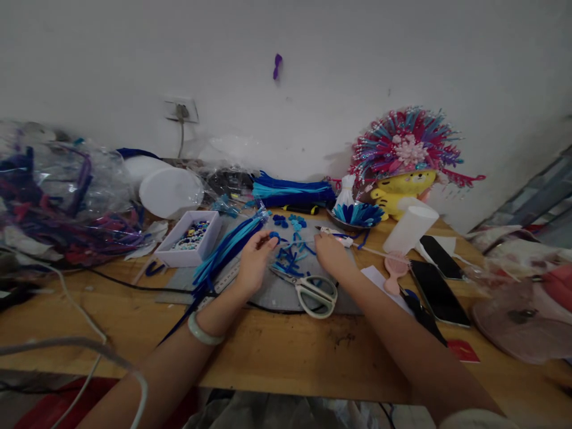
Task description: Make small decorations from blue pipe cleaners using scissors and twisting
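My left hand (254, 259) rests on a grey mat (272, 295) and pinches a small curled blue pipe-cleaner piece (274, 236) between thumb and fingers. My right hand (329, 253) lies a little to the right, fingers curled down near a white glue gun (336, 232); what it holds, if anything, is hidden. Short blue pipe-cleaner bits (288, 256) lie scattered between the two hands. White-handled scissors (315, 292) lie on the mat just below my right hand. A bundle of long blue pipe cleaners (223, 253) runs diagonally to the left of my left hand.
A white box of beads (190, 238) sits at the left, plastic bags (62, 190) beyond it. A yellow toy with a feathered headdress (404, 161), a white cup (409, 229), a pink comb (393, 274) and two phones (438, 274) stand at the right. Cables (80, 316) cross the wooden table (286, 351).
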The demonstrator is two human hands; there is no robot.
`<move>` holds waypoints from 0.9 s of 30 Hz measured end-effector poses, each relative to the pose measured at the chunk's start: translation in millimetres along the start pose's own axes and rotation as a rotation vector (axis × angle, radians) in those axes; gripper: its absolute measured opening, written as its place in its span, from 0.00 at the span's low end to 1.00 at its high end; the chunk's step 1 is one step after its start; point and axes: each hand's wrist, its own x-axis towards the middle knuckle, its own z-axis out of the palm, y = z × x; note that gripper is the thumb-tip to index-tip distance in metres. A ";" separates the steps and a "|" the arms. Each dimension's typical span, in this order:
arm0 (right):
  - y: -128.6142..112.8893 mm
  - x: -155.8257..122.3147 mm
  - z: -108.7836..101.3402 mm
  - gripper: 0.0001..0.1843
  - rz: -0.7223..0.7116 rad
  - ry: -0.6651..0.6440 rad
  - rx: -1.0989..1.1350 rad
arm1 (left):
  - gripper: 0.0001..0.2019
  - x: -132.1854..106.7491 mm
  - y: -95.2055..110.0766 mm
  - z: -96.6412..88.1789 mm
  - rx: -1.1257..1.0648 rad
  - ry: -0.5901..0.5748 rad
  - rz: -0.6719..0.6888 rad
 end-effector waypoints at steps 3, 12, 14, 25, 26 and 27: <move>1.2 10.0 4.3 0.18 -0.001 -0.042 -0.025 | 0.13 -0.6 -0.9 0.5 0.047 -0.032 0.011; -6.4 14.4 8.2 0.16 -0.079 -0.082 -0.030 | 0.12 -1.6 -0.4 1.2 0.114 -0.055 -0.020; -9.4 10.1 8.5 0.17 -0.106 -0.088 -0.024 | 0.11 -2.1 1.1 1.0 0.166 -0.075 -0.013; -2.2 -6.4 12.0 0.13 -0.206 -0.078 0.030 | 0.03 73.8 -15.8 5.7 0.769 -0.258 -0.027; -1.6 -6.7 12.9 0.13 -0.212 -0.072 0.032 | 0.03 82.7 -19.1 6.2 0.799 -0.252 -0.035; -1.2 -6.9 13.7 0.13 -0.215 -0.066 0.037 | 0.02 90.4 -22.8 6.6 0.822 -0.250 -0.037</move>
